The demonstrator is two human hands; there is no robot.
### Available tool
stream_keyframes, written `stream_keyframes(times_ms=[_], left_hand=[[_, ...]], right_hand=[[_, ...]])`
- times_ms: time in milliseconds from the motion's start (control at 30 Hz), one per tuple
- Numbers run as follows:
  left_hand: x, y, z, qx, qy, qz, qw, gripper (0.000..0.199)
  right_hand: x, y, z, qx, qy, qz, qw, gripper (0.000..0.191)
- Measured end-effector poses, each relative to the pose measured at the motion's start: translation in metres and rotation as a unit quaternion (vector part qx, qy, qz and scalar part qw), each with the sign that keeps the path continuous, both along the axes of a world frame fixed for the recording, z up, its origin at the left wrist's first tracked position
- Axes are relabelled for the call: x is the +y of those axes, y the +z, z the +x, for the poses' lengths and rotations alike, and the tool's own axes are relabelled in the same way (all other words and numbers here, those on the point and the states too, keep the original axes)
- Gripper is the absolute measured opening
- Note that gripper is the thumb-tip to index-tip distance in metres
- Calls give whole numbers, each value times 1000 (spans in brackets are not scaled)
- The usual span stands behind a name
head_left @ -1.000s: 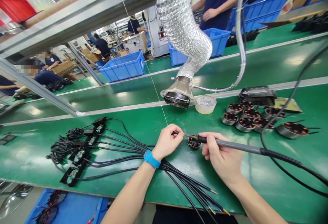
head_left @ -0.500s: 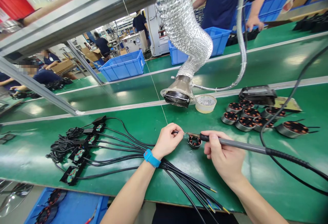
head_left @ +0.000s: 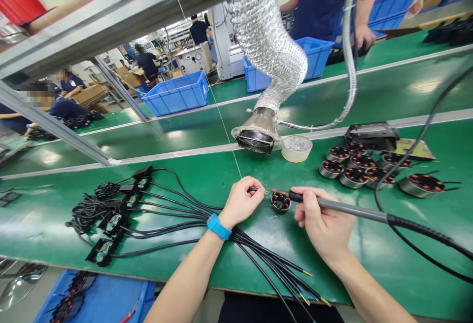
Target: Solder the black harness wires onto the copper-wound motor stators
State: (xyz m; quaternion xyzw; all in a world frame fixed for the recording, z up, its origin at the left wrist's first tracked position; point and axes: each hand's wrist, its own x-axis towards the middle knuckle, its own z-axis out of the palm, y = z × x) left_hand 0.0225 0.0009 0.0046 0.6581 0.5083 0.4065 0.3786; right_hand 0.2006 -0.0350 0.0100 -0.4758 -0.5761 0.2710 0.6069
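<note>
My left hand point(head_left: 244, 199), with a blue band at its wrist, is closed in a pinch on a thin black lead; bare wire ends poke out past its fingertips. Between finger and thumb of my right hand point(head_left: 325, 224) is a soldering iron point(head_left: 347, 208), its tip pointing left, just short of those wire ends. Beneath the tip sits a small motor stator point(head_left: 281, 203) with copper windings. A fine solder-like strand point(head_left: 225, 130) runs down from above to behind my left hand. Black cables point(head_left: 177, 211) pass under my left wrist, their cut ends point(head_left: 303, 291) fanning out at the front edge.
A silver fume duct point(head_left: 273, 32) hangs over the bench beside a round tub point(head_left: 296, 148). Several ring-shaped motors point(head_left: 354, 177) stand at right. Small open housings with circuit boards point(head_left: 103, 252) lie left. A blue bin point(head_left: 99, 298) is below; a co-worker point(head_left: 321, 5) stands opposite.
The soldering iron's tip has drawn back slightly to the right, away from the wire ends. My left hand has hardly moved. The co-worker's hand opposite has shifted a little.
</note>
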Motion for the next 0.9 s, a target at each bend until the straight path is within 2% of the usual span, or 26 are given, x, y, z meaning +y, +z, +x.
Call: stream_keyframes(times_ms=[400, 700, 800, 900], left_hand=[[1, -4, 0, -9, 2, -7, 1000, 14], [2, -5, 0, -10, 0, -9, 1000, 13], [1, -3, -1, -11, -2, -10, 1000, 12], [-3, 0, -2, -13, -9, -8, 1000, 12]], right_hand=[[1, -2, -1, 14, -3, 4, 1000, 28], [3, -9, 0, -2, 37, -16, 999, 24], [8, -12, -1, -64, 42, 23, 997, 19], [16, -12, -4, -134, 74, 100, 983, 26]])
